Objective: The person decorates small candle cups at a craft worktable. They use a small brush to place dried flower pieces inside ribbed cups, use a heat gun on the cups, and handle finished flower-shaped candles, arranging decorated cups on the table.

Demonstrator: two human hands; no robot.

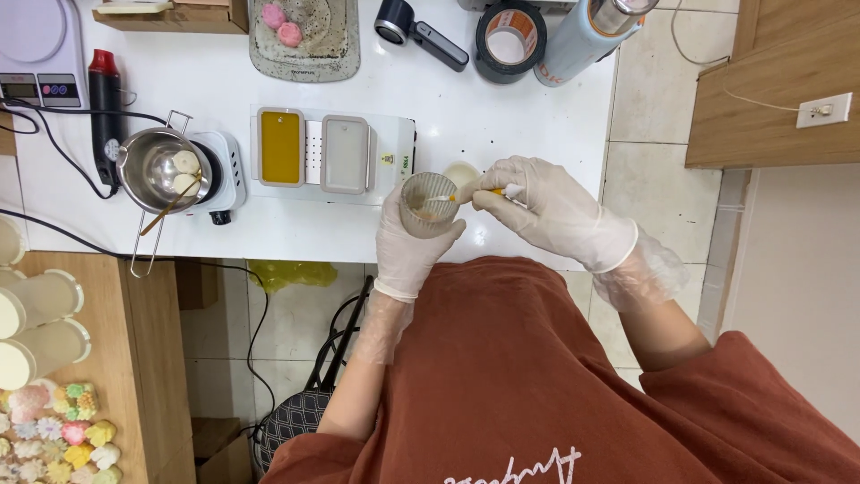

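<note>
Your left hand [408,235] is wrapped around a small ribbed glass cup [428,204], fingers closed on its side, holding it just above the near edge of the white table [269,229]. Cup mouth faces up toward the camera, tilted slightly; its axis runs roughly vertical.

Your right hand [551,211] pinches a thin stick [466,194] with a yellow middle and a white tip. Fingers shut on its right end. Long axis runs nearly horizontal, left-right across the view, dipping a little to the left. The white tip points left and sits inside the cup mouth, near the rim on the right side. Can't tell whether the tip touches the bottom or the inner wall.

Both hands are gloved, close together, not touching each other; the stick bridges them.

Just behind the cup: a small round pale dish [462,172], partly hidden by your fingers. Behind that, a white tray [394,148] carrying two rectangular moulds side by side, left one filled amber-yellow [280,147], right one grey [346,153].

Left of the tray: a steel pot [161,168] on a small white hotplate [228,175], pale lumps inside and a wooden stick leaning in it. A black tool with a red cap [105,99] lies beside it.

Far edge: roll of dark tape [510,40], a pale blue bottle [582,40], and a grey slab with two pink pieces [305,40].
</note>
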